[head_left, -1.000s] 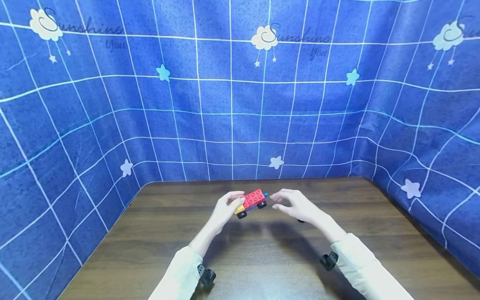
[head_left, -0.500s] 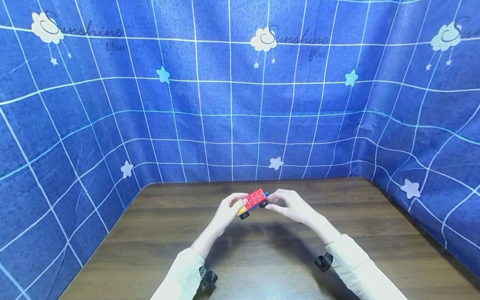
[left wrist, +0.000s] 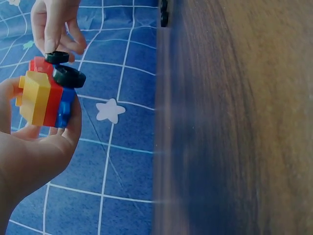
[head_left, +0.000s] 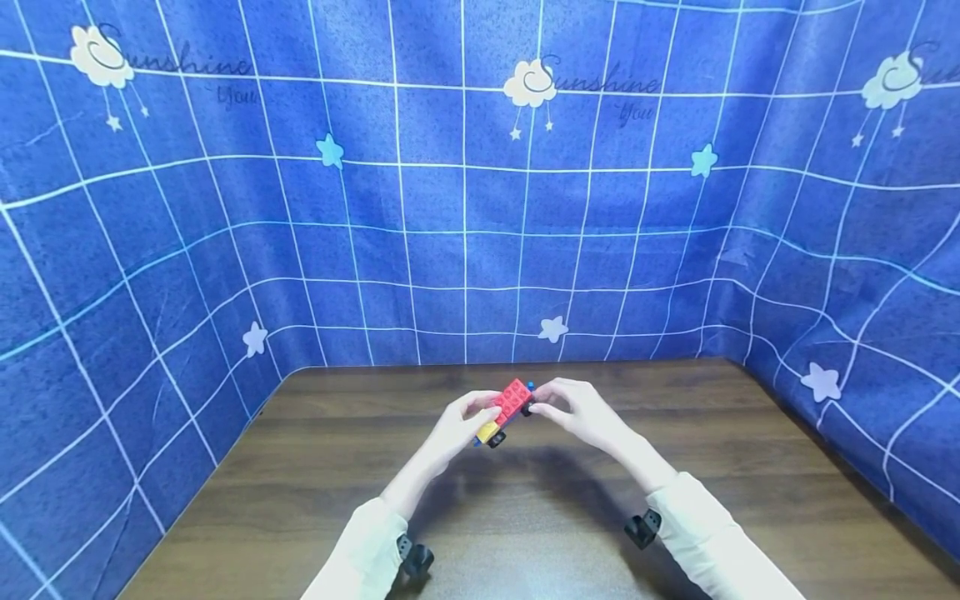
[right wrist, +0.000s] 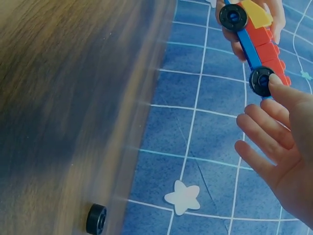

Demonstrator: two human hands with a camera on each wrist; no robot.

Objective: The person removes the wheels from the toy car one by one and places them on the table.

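Blue cloth (head_left: 435,200), printed with a white and turquoise grid, walls the left, back and right of a wood-grain tabletop (head_left: 262,483); the table's left edge slants along it, while the back edge lies nearly level beyond the hands. High on the left, a cream cloud (head_left: 102,57) has "Sunshine You" beside it in dark script; the wording repeats by the middle cloud (head_left: 531,83) and runs off the frame by the right-hand cloud (head_left: 892,81). Below, a white left sleeve (head_left: 356,550) bears a black wrist camera (head_left: 416,557). The left hand (head_left: 456,425) pinches a toy brick car (head_left: 512,403) near its yellow end, thumb on the studded side. Smooth plastic, with red bricks on a blue base and round black wheels, the car is raised above the table between both hands, tilted. The right hand (head_left: 581,408) pinches its other end, thumb against a wheel, the outer fingers spread apart in the right wrist view. That view also shows a loose black wheel (right wrist: 96,219) standing on the wood near the edge. Brown grain stretches between the forearms and out towards both sides, giving them room. Farthest right comes the matching right sleeve (head_left: 720,533), creased and soft.
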